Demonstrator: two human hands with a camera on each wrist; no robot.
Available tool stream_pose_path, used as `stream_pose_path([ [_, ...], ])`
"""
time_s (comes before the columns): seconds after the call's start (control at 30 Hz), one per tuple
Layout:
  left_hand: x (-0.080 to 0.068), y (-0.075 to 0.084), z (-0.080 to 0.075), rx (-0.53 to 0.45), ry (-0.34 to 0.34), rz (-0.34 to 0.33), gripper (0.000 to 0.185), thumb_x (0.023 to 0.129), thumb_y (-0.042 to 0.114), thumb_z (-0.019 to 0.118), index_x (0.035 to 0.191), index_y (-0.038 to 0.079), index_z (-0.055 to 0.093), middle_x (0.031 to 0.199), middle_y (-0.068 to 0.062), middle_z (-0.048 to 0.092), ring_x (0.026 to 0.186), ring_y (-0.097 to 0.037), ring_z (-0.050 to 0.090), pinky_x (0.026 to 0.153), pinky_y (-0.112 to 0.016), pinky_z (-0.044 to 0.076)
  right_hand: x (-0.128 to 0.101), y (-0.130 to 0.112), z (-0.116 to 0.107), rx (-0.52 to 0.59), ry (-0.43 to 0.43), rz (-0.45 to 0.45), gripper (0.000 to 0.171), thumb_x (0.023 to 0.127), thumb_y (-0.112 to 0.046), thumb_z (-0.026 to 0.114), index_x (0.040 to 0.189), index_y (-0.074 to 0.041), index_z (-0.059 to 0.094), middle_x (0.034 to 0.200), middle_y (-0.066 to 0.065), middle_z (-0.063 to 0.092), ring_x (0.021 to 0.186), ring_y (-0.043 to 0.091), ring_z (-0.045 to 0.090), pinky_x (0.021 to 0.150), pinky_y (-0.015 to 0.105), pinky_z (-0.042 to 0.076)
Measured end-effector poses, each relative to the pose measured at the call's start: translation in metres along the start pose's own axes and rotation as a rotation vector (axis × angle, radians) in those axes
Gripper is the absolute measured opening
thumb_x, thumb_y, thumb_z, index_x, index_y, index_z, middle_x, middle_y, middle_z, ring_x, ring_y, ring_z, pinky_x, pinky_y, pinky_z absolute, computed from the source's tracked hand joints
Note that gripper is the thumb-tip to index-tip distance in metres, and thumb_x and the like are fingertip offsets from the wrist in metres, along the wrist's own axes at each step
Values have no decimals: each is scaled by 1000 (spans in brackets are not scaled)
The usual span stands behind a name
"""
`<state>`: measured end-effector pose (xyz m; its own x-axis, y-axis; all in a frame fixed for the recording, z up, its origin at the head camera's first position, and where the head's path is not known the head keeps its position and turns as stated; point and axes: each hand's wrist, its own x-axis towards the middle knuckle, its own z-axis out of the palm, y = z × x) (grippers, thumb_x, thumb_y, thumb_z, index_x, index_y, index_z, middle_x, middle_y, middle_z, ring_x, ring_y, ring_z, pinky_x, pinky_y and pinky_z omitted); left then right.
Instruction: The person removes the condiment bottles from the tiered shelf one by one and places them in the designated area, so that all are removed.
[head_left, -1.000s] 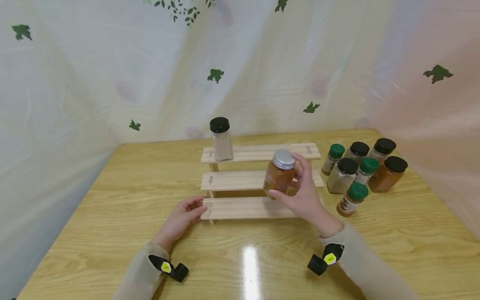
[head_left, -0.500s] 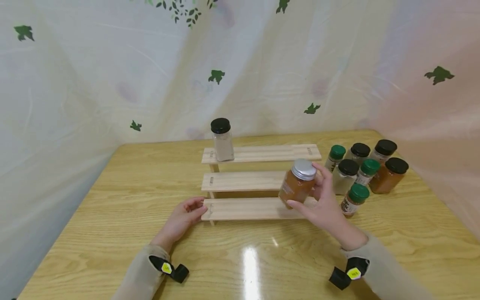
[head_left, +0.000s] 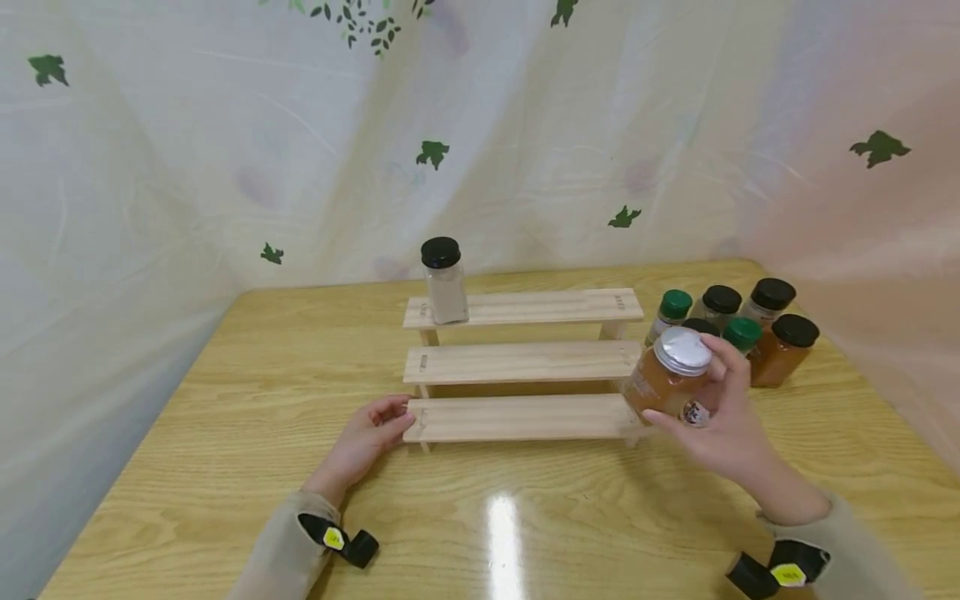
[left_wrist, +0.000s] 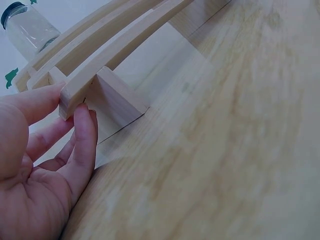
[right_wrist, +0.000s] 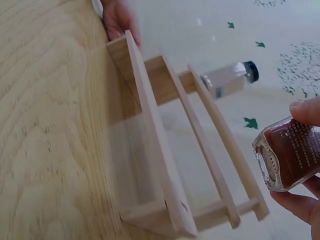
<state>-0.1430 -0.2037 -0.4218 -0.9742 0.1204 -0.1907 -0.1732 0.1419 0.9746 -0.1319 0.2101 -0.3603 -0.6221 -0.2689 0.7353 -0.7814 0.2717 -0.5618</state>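
My right hand (head_left: pixel 720 425) grips a glass spice jar (head_left: pixel 663 379) with reddish-brown contents and a silver lid, held in the air by the right end of a three-step wooden rack (head_left: pixel 517 417). In the right wrist view the same jar (right_wrist: pixel 290 155) shows its base and printed writing. My left hand (head_left: pixel 367 437) pinches the left end of the rack's lowest shelf; the left wrist view shows thumb and fingers (left_wrist: pixel 85 135) on the board's corner. On the top shelf's left end stands a black-lidded jar (head_left: pixel 446 292) with pale contents.
At the right of the table (head_left: pixel 300 358) stands a group of several spice jars with black or green lids, among them a black-lidded jar of orange-brown contents (head_left: pixel 780 354). The held jar partly hides some. A patterned cloth (head_left: pixel 525 125) hangs behind the table.
My right hand has carried the silver-lidded spice jar rightward and slightly down, from over the rack's middle to its right end. My left hand stays on the lowest shelf.
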Motion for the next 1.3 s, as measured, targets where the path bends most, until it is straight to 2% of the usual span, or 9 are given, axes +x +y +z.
stream_pose_path([
  [0.07, 0, 0, 0, -2, 2, -4, 44, 94, 7, 55, 132, -11, 42, 102, -1, 51, 87, -3, 51, 73, -18, 48, -1, 1, -8, 21, 39, -39, 92, 81, -38, 68, 130, 13, 9, 132, -6, 44, 106, -1, 55, 85, 8, 44],
  [0.23, 1, -1, 0, -6, 15, -13, 44, 94, 6, 55, 132, -11, 43, 100, 0, 52, 85, -2, 52, 72, -17, 47, -7, 6, -31, 88, 113, -62, 89, 78, -28, 76, 128, 12, 13, 130, 4, 45, 103, 4, 58, 84, 9, 45],
  [0.47, 1, -2, -1, -9, 26, -9, 45, 93, 6, 56, 132, -12, 43, 100, 1, 53, 84, -1, 52, 72, -17, 47, -14, 11, -56, 141, 166, 40, 89, 76, -17, 77, 133, 5, 12, 130, 7, 44, 109, 7, 57, 86, 10, 44],
  [0.6, 1, -3, -1, -3, 23, -8, 45, 94, 7, 56, 133, -11, 42, 101, 0, 53, 84, -1, 52, 72, -17, 47, -16, 13, -64, 92, 195, 93, 88, 77, -12, 76, 135, 2, 11, 128, 6, 43, 106, 6, 57, 85, 9, 44],
  [0.8, 1, -3, 0, -8, 13, -12, 46, 94, 9, 56, 133, -10, 42, 101, 1, 53, 85, -2, 52, 72, -17, 47, -24, 14, -77, -170, 182, 174, 85, 80, -10, 71, 137, 2, 9, 127, -5, 44, 92, -4, 55, 83, 4, 41],
  [0.9, 1, -3, 0, -15, 12, -14, 46, 94, 8, 56, 133, -10, 42, 101, 1, 53, 85, -2, 52, 72, -17, 47, -27, 16, -84, -245, 182, 206, 83, 80, -2, 70, 138, 1, 10, 124, -10, 43, 85, -5, 52, 81, 3, 40],
  [1.1, 1, -3, -1, -22, 22, -15, 45, 94, 7, 55, 132, -11, 42, 100, 1, 53, 84, -2, 52, 72, -16, 47, -36, 31, -94, -281, 185, 246, 85, 75, 13, 67, 137, 1, 11, 112, -12, 47, 74, -6, 51, 78, 3, 41],
  [1.23, 1, -3, -1, -17, 26, -11, 44, 94, 7, 55, 132, -12, 43, 101, 0, 53, 84, -2, 52, 71, -16, 47, -44, 47, -96, -280, 200, 376, 93, 71, 21, 66, 141, -6, 10, 94, -14, 50, 66, -4, 49, 68, 3, 42],
  [1.3, 1, -3, 0, -15, 24, -9, 45, 94, 7, 56, 132, -12, 43, 101, 0, 53, 84, -2, 52, 71, -17, 47, -48, 52, -95, -274, 202, 447, 99, 70, 24, 65, 144, -12, 9, 91, -16, 50, 67, -3, 48, 64, 4, 41],
])
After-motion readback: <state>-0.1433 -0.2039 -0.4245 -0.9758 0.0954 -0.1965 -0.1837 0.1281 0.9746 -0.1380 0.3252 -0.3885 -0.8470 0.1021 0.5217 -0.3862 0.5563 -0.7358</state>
